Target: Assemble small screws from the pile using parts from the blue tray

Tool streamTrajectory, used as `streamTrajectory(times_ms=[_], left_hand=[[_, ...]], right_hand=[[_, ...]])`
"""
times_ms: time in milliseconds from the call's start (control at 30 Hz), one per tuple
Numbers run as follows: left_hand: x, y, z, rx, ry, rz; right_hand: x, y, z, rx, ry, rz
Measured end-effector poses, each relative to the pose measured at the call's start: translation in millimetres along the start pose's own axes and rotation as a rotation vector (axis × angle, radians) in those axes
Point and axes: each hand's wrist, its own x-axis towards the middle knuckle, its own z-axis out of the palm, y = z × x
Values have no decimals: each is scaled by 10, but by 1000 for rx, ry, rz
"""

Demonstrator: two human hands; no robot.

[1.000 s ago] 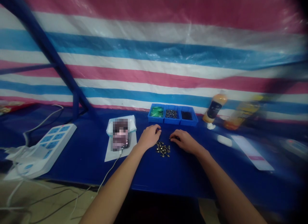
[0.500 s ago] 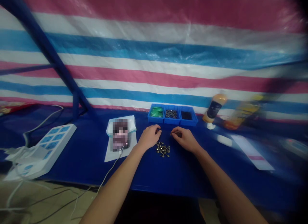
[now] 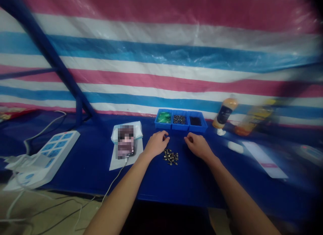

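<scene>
A small heap of brass and black metal parts (image 3: 171, 156) lies on the blue table (image 3: 176, 181) between my hands. My left hand (image 3: 156, 143) rests just behind and left of the heap, fingers curled in a pinch on something too small to name. My right hand (image 3: 198, 144) is to the right of the heap, fingers curled together near the row of blue bins (image 3: 181, 120). What it holds, if anything, is hidden. The bins hold green, metallic and black small parts.
A phone (image 3: 125, 141) on white paper with a cable lies left of my left hand. A white power strip (image 3: 45, 156) sits at the far left. Bottles (image 3: 225, 114) stand at the right, with a white card (image 3: 264, 160) in front. A striped tarp hangs behind.
My right hand has lifted from beside the heap and moved back and right, toward the bins. My left hand has stayed almost still.
</scene>
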Motion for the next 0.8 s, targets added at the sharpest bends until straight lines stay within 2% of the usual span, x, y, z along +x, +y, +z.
streamTrajectory(times_ms=[367, 433, 500, 600, 667, 733, 800], left_hand=[[-6, -6, 9, 9, 6, 5], [-5, -12, 16, 10, 12, 10], [-3, -16, 20, 11, 14, 13], [0, -14, 21, 24, 10, 17], [2, -11, 20, 33, 9, 20], [3, -7, 19, 36, 12, 21], [5, -5, 18, 37, 12, 16]], right_hand=[[-55, -52, -39, -228, -65, -98], [-41, -49, -26, -163, -70, -81], [-4, -60, -16, 17, -19, -41], [71, -99, -15, 346, 239, 89], [100, -120, -23, 448, 355, 175], [94, -120, -38, 451, 314, 171], [56, -102, -62, 417, 179, 73]])
